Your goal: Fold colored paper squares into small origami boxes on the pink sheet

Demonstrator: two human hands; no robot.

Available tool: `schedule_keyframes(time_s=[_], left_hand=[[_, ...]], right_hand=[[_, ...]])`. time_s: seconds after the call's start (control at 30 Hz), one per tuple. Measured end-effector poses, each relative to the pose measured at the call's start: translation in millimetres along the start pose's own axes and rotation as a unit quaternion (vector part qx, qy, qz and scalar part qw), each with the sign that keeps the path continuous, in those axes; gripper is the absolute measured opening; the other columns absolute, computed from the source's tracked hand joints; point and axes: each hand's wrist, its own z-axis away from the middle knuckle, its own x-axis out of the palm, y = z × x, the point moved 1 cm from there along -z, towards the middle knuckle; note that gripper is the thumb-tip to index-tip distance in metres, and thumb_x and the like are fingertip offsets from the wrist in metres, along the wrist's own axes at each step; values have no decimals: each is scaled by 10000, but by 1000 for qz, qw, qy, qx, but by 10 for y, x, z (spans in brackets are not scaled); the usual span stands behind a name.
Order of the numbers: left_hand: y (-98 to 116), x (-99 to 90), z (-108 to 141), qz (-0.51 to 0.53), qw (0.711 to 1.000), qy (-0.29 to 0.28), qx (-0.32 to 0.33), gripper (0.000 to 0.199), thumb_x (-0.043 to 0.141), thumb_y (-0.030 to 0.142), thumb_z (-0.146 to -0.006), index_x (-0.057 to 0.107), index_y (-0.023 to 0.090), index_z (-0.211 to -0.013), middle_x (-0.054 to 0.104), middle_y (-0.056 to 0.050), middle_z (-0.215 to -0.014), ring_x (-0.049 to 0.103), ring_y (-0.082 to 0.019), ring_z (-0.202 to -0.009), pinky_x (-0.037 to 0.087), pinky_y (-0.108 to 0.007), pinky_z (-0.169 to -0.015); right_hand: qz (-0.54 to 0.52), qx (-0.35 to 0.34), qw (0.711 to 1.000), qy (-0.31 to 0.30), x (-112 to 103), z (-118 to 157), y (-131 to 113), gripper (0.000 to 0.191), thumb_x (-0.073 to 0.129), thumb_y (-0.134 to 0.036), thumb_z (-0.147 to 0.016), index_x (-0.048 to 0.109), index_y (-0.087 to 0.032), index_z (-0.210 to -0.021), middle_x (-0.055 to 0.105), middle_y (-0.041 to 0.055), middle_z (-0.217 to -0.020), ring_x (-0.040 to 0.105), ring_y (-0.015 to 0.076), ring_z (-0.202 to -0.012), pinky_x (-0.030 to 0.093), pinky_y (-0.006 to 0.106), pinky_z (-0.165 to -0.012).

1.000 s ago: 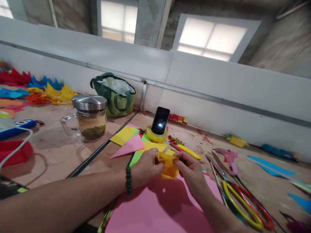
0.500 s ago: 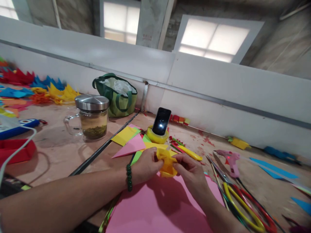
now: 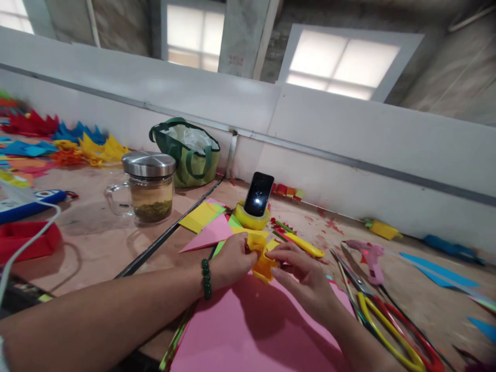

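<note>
A small folded yellow paper piece (image 3: 263, 264) is held above a stack of pink sheets (image 3: 259, 330). My left hand (image 3: 232, 258), with a green bead bracelet at its wrist, pinches the piece's left side between thumb and fingers. At its right edge is my right hand (image 3: 300, 271), thumb and fingers parted, the fingertips close to or touching the paper. Just beyond my hands lie yellow, pink and green paper pieces (image 3: 211, 232) and a yellow-handled cutter (image 3: 304, 244).
A phone (image 3: 259, 194) leans in a yellow tape roll. Left stand a lidded glass mug (image 3: 151, 199) and a green bag (image 3: 197, 168). Scissors (image 3: 382, 320) and a pink glue gun (image 3: 370, 258) lie right. Folded yellow paper shapes (image 3: 103, 149) sit far left.
My right hand's fingers have loosened and spread from their pinch on the yellow piece. The piece has turned slightly in my left hand, its right side more open.
</note>
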Motion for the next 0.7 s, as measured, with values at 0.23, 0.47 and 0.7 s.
schedule_keyframes(time_s=[0.23,0.47,0.7], left_hand=[[27,-64,-19,-39,998,-51,-12,127,444,101,-570,561,132,-608,531,22,-613,480,-107,-603,390,-201,-576],[41,-72,-27,-65,993,-102,-9,105,406,88,-531,470,154,-479,381,58,-491,372,-85,-521,325,-186,-515],[-34,-92,-33,-88,989,-121,-22,110,401,101,-526,497,152,-539,436,41,-544,406,-92,-538,337,-190,-517]], right_hand=[[33,-7,995,-90,-111,-82,-17,201,698,-243,-781,743,-260,-975,681,62,-1002,654,177,-866,556,284,-720],[86,-34,992,-85,-122,-88,100,111,705,-293,-789,758,-244,-872,719,53,-883,667,183,-802,540,313,-732],[159,-35,977,-135,-145,-73,-35,168,634,-213,-829,755,-256,-937,698,51,-940,654,168,-814,516,292,-744]])
